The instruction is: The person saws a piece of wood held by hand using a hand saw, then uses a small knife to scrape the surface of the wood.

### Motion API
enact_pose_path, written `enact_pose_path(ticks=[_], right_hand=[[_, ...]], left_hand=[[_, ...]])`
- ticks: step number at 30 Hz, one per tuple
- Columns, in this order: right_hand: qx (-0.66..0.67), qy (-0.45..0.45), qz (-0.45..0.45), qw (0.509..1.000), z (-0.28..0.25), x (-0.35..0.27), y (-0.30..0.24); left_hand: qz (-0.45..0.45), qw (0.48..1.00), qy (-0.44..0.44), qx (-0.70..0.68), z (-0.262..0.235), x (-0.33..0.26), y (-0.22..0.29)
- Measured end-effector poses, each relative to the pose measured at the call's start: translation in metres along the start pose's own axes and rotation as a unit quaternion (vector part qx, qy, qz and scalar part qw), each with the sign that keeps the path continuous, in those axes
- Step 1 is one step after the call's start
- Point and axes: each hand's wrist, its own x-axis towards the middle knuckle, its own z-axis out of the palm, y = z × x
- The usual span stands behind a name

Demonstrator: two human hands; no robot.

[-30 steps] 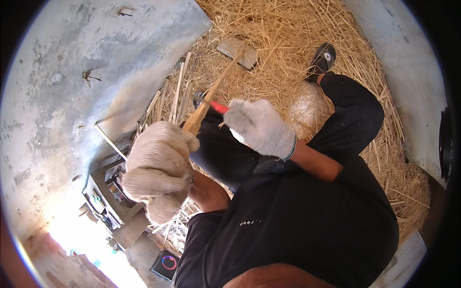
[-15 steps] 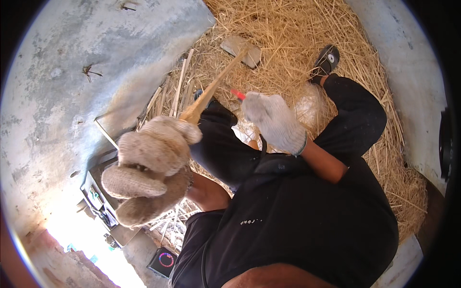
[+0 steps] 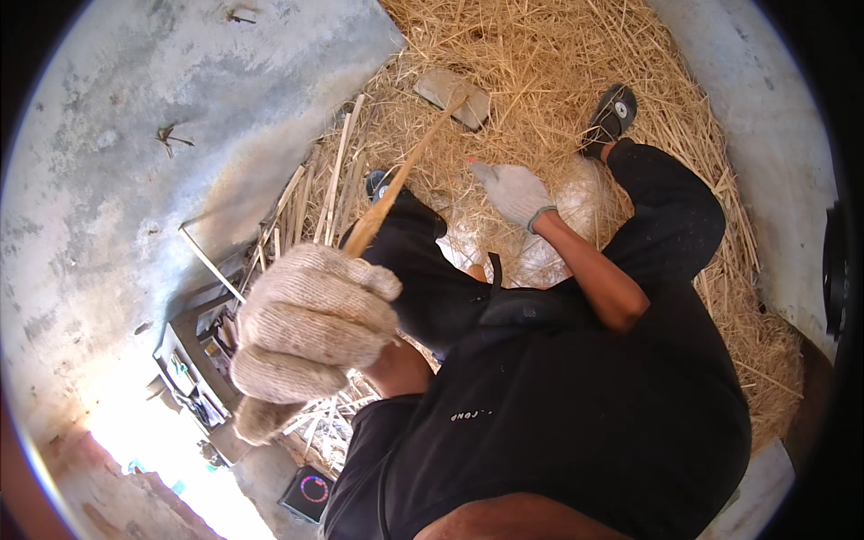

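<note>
Nearest, the gloved left hand [image 3: 310, 328] is fisted round a bamboo stick [image 3: 405, 171], angling it away over the knee toward the straw pile [image 3: 540, 81]. The right hand [image 3: 513, 191], open and empty, has dropped the red-handled tool, possibly a knife, gripped a second ago.

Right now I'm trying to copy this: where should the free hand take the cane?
On the bare middle of the cane, coming from the right, where the right hand hovers. The left hand grips the near end; the far end rests by a flat stone.
</note>
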Motion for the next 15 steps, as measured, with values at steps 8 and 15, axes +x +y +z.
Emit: enact_pose_path(ticks=[8, 15], right_hand=[[0.311, 0.041, -0.223, 0.923, -0.022, -0.089, -0.068], [0.121, 0.132, -0.258, 0.949, 0.024, -0.053, -0.059]], left_hand=[[-0.024, 0.973, 0.215, 0.086, 0.018, -0.004, 0.005], [0.012, 0.988, 0.149, 0.031, 0.001, -0.012, 0.005]])
